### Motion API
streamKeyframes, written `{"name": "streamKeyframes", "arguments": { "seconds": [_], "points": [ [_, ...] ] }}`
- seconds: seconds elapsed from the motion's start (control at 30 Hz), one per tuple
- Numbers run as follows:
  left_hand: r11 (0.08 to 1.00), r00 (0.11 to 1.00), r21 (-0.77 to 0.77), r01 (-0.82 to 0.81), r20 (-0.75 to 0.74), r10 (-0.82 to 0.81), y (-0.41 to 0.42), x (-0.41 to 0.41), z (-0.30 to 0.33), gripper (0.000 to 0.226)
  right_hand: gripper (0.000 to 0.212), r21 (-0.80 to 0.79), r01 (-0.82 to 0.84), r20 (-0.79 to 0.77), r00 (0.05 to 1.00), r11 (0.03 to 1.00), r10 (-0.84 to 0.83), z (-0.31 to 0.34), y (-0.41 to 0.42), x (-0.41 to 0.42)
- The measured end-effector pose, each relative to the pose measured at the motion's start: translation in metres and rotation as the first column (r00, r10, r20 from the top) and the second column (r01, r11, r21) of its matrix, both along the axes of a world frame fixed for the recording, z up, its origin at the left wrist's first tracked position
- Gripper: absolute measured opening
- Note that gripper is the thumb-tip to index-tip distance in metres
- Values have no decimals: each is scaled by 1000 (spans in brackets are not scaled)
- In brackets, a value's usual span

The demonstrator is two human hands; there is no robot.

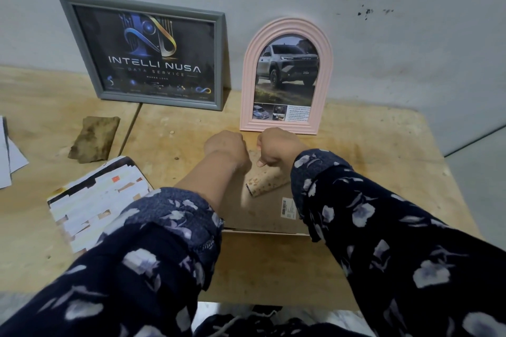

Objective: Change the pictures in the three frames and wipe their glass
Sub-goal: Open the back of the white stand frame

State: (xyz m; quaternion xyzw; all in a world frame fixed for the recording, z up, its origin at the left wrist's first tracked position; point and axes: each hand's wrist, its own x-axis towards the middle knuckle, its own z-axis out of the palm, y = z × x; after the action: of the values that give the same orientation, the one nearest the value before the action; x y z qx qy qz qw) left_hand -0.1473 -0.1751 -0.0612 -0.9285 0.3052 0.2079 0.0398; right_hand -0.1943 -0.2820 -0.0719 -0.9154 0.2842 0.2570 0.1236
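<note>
- Our left hand (226, 146) and right hand (275, 145) are curled at the far edge of a brown frame back panel (262, 210), lying face down on the wooden bench (369, 161). Whether either grip actually pinches a clip or the edge, we cannot tell; the fingers are hidden behind the knuckles.
- We judge the third frame is being opened or closed; next we need to work its back fasteners, then turn it over.
- Just nearer us than the right grip lies the rolled-up speckled stand (267, 182) on the panel.
- Just beyond both grips stands the pink arched frame (287, 76), close enough to knock over.
- Far left of the grips: the grey rectangular frame (145, 49), a brown cloth (94, 138) for wiping, and a loose printed sheet (95, 200).
</note>
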Motion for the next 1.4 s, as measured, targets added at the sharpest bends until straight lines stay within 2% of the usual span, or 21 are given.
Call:
{"name": "streamKeyframes", "arguments": {
  "seconds": [0.13,0.23,0.33,0.4,0.53,0.6,0.73,0.87,0.97,1.07,1.13,1.2,1.3,1.4],
  "points": [
    [1000,1000,-26,-3,-15,2,0,2,0,50,32,-28,-33,9,999,999,33,3,-2,4],
    [992,997,-121,-38,-73,29,8,3,-7,50,29,-23,-43,1,999,999,43,3,-4,5],
    [917,970,-331,-221,-171,172,21,7,-14,51,36,43,-45,-31,998,998,47,2,-6,2],
    [861,946,-394,-323,-172,276,32,10,-17,50,39,73,-48,-9,999,996,48,-1,-6,1],
    [850,890,-291,-439,-269,367,53,8,-32,43,39,66,-33,16,999,997,32,-4,-3,-2],
    [820,865,-303,-485,-304,399,56,5,-37,42,40,55,31,42,999,998,-34,-4,-2,-3],
    [784,840,-309,-538,-274,468,52,-1,-36,42,39,101,197,153,965,975,-211,-4,0,-9],
    [744,790,-288,-603,-342,509,53,-2,-38,38,26,133,225,305,918,965,-256,-8,8,-28],
    [717,762,-282,-637,-373,530,54,-3,-36,40,34,-29,252,384,896,967,-222,-16,13,-53],
    [687,734,-284,-668,-403,547,54,-6,-33,38,46,-122,377,423,857,918,-295,-24,18,-82],
    [669,716,-288,-686,-431,549,56,-5,-34,36,53,-88,456,404,829,886,-386,-25,22,-96],
    [671,712,-285,-685,-455,534,58,-3,-37,36,58,16,510,365,798,860,-480,-25,25,-106],
    [674,703,-268,-689,-474,530,61,0,-38,34,51,116,543,369,754,832,-544,-23,24,-117],
    [670,700,-267,-693,-471,537,66,4,-38,39,41,116,518,322,787,848,-525,-25,24,-130]
  ]
}}
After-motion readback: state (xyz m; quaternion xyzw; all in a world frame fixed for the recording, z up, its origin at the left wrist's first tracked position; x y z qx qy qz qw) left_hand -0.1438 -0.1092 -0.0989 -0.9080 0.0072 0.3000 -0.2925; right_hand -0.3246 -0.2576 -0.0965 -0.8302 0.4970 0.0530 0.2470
